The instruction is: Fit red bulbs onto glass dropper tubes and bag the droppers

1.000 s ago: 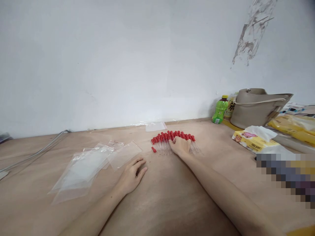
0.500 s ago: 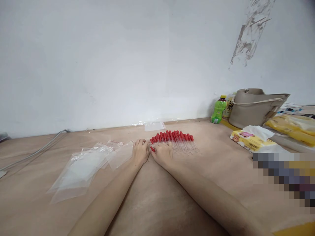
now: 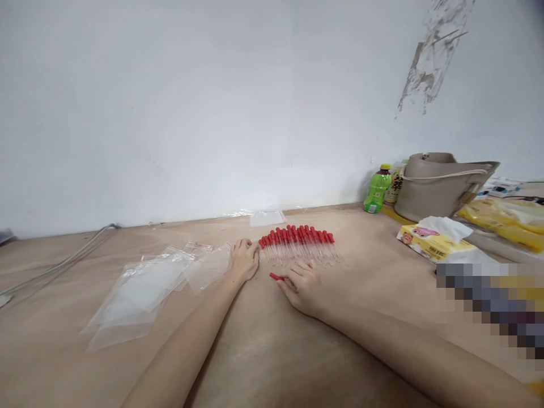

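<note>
Looking down from your head camera, you have a brown wooden table running to a white wall with a scuffed patch at upper right. Your right hand pinches one red-capped dropper, lying just in front of the row of droppers near the table's middle. Your left hand rests loosely curled at the row's left end, beside the clear bags; whether it holds anything you cannot tell. Far right stand a green bottle, a beige bag and a tissue pack. A blurred block covers the right edge, and the glass stems of the droppers are hard to make out.
</note>
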The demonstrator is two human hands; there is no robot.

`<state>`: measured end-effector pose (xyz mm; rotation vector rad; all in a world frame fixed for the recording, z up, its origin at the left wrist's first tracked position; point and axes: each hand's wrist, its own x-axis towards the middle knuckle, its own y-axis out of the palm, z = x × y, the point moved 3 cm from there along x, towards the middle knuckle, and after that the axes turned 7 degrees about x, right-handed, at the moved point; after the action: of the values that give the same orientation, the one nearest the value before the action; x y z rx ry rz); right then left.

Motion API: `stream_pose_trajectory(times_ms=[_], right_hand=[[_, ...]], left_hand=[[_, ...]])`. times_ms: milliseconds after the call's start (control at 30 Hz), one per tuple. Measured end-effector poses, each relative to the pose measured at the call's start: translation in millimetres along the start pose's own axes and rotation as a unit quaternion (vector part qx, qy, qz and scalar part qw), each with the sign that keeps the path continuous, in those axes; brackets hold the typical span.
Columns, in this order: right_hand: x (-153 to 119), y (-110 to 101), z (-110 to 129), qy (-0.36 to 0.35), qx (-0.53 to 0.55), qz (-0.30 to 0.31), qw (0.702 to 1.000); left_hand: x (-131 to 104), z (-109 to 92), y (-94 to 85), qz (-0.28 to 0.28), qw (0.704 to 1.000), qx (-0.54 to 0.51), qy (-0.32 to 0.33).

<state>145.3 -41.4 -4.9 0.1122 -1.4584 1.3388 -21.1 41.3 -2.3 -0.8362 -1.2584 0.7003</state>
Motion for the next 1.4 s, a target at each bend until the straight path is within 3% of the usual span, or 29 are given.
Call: stream_pose_trajectory(times_ms=[133, 267, 400, 567, 700, 833, 900, 1000, 1200, 1400], right_hand=[[-9, -14, -10, 0.019, 0.018, 0.022, 0.999], [-11, -14, -20, 0.055, 0.039, 0.044, 0.997], [-10, -11, -23, 0.082, 0.031, 0.071, 0.994], [-8, -5, -24, 0.067, 0.039, 0.085, 0.993], [-7, -1, -26, 0.062, 0.096, 0.085, 0.99], [-6, -6, -22, 0.064, 0.183, 0.068, 0.979], [-5, -9, -18, 0.071, 0.216, 0.064, 0.972], [-5, -11, -10, 0.078, 0.236, 0.078, 0.965], [-7, -8, -2, 0.038, 0.254, 0.085, 0.963], [-9, -7, -3, 0.03, 0.265, 0.087, 0.96]], left_hand=[[1, 5, -1.0, 0.001, 0.995, 0.03, -0.099], [4, 9, 2.6, 0.024, 0.984, 0.048, -0.168], [10, 9, 7.8, 0.056, 0.98, 0.049, -0.185], [18, 6, 6.2, 0.08, 0.98, 0.035, -0.178], [6, 6, -15.5, 0.072, 0.99, -0.01, -0.122], [-38, 8, -39.5, 0.078, 0.992, -0.097, 0.003], [-63, 7, -45.8, 0.075, 0.966, -0.235, 0.071], [-84, 8, -46.1, 0.071, 0.945, -0.308, 0.087], [-85, -3, -46.4, 0.067, 0.935, -0.317, 0.146], [-86, -5, -48.7, 0.052, 0.934, -0.313, 0.163]])
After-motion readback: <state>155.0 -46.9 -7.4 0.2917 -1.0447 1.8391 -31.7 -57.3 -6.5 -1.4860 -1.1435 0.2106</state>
